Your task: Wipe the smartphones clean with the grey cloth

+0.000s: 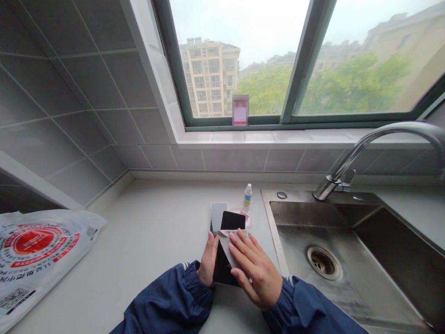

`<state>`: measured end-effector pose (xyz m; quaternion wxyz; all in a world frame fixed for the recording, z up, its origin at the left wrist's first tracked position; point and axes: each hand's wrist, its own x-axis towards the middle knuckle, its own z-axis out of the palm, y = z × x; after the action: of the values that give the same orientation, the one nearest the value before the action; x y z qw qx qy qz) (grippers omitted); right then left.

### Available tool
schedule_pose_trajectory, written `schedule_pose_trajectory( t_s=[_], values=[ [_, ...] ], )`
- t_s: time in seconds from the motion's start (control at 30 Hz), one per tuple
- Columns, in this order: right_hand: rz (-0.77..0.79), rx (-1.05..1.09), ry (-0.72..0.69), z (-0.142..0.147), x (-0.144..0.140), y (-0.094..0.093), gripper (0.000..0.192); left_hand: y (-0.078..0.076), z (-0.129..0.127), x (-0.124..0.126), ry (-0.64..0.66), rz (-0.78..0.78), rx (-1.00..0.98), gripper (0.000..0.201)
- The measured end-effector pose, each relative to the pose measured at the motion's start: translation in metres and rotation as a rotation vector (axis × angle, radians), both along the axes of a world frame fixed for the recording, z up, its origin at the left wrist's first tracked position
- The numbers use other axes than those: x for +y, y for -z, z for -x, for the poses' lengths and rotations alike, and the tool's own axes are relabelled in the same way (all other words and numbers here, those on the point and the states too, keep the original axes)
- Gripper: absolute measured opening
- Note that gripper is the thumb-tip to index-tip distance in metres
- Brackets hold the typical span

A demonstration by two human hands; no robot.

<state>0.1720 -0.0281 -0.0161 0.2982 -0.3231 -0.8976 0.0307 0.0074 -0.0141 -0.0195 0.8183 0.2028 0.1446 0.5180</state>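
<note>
left hand: cupped round the left edge of a dark flat device (221, 272), keeping hold of it; that's the left hand (207, 262)
right hand: fingers stretched out flat, the right hand (259, 273) pressing a grey cloth (225, 240) onto the device
device: right between the hands, clock centre, cloth over its middle; black bit (232, 221) pokes out at 12, can't tell if it's the same piece
other phone: pale one (217, 212), flat on the counter (167, 208) at 11
bottle: little white-capped bottle (247, 195), upright between 12 and 1, label hides the contents
packet: pink-and-clear packet (246, 216) towards 1, partly hidden
bag: printed plastic bag (41, 246) at 9, contents unclear
sink: steel sink (292, 246) at 3, drain (324, 263) in its floor
</note>
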Motion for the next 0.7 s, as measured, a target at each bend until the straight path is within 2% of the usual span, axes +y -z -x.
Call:
schedule_pose_trajectory(
  t_s=[0.23,0.43,0.7],
  values=[
    [-0.007,-0.006,-0.184,0.004,-0.01,-0.014,0.043,-0.01,0.004,0.001,-0.077,0.182,0.041,0.078],
    [0.046,-0.049,-0.277,0.009,-0.018,-0.013,0.046,-0.008,0.01,0.005,0.005,0.198,0.102,0.092],
    [0.111,-0.108,-0.291,0.013,-0.019,-0.012,0.055,0.0,0.014,0.007,0.052,0.165,0.061,0.087]
  ],
)
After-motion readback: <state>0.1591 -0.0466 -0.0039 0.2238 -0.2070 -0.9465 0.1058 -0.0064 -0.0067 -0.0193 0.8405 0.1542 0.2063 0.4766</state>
